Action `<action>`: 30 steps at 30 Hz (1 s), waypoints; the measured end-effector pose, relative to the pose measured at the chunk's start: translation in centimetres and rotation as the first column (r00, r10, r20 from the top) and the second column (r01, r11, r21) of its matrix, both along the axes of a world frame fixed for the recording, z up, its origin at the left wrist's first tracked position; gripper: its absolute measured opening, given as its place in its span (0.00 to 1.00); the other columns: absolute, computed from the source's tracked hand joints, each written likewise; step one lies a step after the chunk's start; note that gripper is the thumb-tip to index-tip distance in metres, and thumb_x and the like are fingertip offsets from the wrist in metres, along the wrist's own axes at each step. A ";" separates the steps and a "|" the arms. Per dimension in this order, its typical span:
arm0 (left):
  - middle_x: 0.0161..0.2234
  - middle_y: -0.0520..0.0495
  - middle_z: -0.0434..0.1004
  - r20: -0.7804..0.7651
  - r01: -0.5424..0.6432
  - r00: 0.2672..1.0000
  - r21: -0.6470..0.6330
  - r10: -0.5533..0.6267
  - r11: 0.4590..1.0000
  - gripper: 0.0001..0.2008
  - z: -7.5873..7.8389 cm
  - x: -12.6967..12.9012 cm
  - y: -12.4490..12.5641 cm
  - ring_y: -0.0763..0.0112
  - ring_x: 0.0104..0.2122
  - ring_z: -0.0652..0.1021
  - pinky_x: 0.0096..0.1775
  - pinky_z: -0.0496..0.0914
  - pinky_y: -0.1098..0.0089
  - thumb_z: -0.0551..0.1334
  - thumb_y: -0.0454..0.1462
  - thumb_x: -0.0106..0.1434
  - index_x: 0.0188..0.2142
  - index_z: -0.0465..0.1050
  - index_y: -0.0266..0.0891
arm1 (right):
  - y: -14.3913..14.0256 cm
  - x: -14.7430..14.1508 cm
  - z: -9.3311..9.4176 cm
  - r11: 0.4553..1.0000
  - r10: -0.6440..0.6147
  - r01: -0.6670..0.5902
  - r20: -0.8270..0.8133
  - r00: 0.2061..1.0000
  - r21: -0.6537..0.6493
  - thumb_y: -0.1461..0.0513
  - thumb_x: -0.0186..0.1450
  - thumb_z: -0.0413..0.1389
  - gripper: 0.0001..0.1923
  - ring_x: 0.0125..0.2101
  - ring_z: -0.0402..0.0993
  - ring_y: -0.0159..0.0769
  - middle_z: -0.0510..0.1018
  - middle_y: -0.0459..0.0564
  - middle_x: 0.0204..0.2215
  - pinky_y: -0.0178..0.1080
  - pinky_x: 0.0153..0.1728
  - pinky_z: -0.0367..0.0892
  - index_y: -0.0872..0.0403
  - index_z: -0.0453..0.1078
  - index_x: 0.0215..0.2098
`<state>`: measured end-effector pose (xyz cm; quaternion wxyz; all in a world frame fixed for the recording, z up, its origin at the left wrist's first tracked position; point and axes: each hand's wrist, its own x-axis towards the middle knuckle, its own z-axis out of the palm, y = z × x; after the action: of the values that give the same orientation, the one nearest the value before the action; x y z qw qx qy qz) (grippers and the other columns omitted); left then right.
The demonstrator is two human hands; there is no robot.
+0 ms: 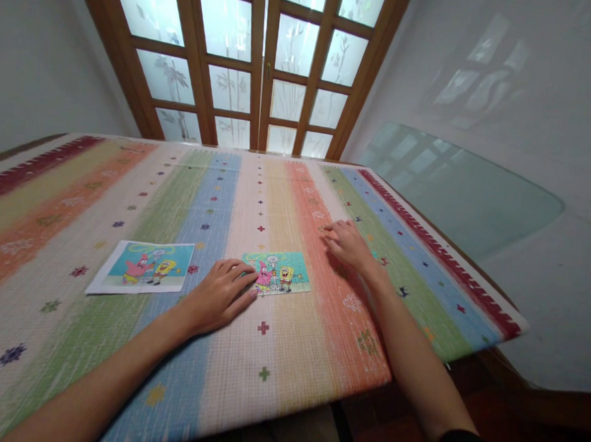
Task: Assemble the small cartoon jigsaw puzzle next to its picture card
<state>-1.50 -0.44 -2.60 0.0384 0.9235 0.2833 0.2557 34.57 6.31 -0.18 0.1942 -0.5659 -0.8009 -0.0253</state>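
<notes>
Lower left of the frame: one printed cartoon sheet [142,268] with a white border, lying flat on the striped tablecloth [77,194], untouched.

Just right of it, left of centre: left hand [218,296], palm down, fingers loosely spread, holding nothing. Fingertips resting against the left edge of the small cartoon picture [277,272].

Centre: that small picture, same cartoon scene as the sheet but borderless and smaller, flat on the cloth. Surface faintly gridded, perhaps jigsaw pieces; too fine to tell.

Right of centre: right hand [347,244], palm down on the orange stripe, fingers close together and pointing towards the frame's left. Empty, near the small picture's upper right corner, not clearly touching it.

Judging by the pose: steadying or squaring the small picture, with the larger sheet alongside for comparison. Any further handling would call for light, even pressure from both sides, to keep the picture flat and whole.

Upper centre: wooden double door [265,66] with frosted panes. Right side: pale glass sheet [457,191] against the wall.

Count: two cartoon pictures, two hands, one tablecloth, one glass sheet.
</notes>
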 end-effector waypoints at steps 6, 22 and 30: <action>0.49 0.43 0.80 0.024 0.014 1.000 0.023 -0.015 1.000 0.14 0.0 -0.1 0.1 0.56 0.51 0.74 0.53 0.68 0.53 0.54 0.41 0.76 0.54 0.73 0.40 | 0.2 4.0 -0.3 0.977 -0.174 0.188 0.135 0.975 -0.097 0.63 0.63 0.59 0.10 0.46 0.74 0.49 0.81 0.59 0.42 0.48 0.53 0.63 0.54 0.81 0.40; 0.38 0.44 0.78 0.166 -0.145 0.979 0.152 0.119 0.978 0.13 0.5 -1.0 0.8 0.63 0.37 0.76 0.40 0.73 0.63 0.52 0.32 0.76 0.55 0.69 0.36 | 0.3 3.8 -0.5 0.980 -0.159 0.150 -0.062 0.985 -0.129 0.62 0.63 0.59 0.03 0.39 0.75 0.44 0.81 0.55 0.35 0.43 0.44 0.66 0.51 0.74 0.32; 0.40 0.44 0.77 0.183 -0.149 0.975 0.132 0.124 0.980 0.12 0.2 -1.3 0.8 0.62 0.39 0.77 0.41 0.74 0.62 0.53 0.31 0.75 0.55 0.69 0.38 | -0.4 1.5 0.8 0.967 -0.182 0.133 -0.224 0.957 -0.217 0.64 0.62 0.59 0.03 0.30 0.73 0.39 0.80 0.51 0.28 0.39 0.33 0.63 0.52 0.72 0.29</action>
<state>-2.85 0.41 -2.35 -0.0221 0.8763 0.3225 0.3571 36.09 5.95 0.64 0.2301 -0.6436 -0.7218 0.1088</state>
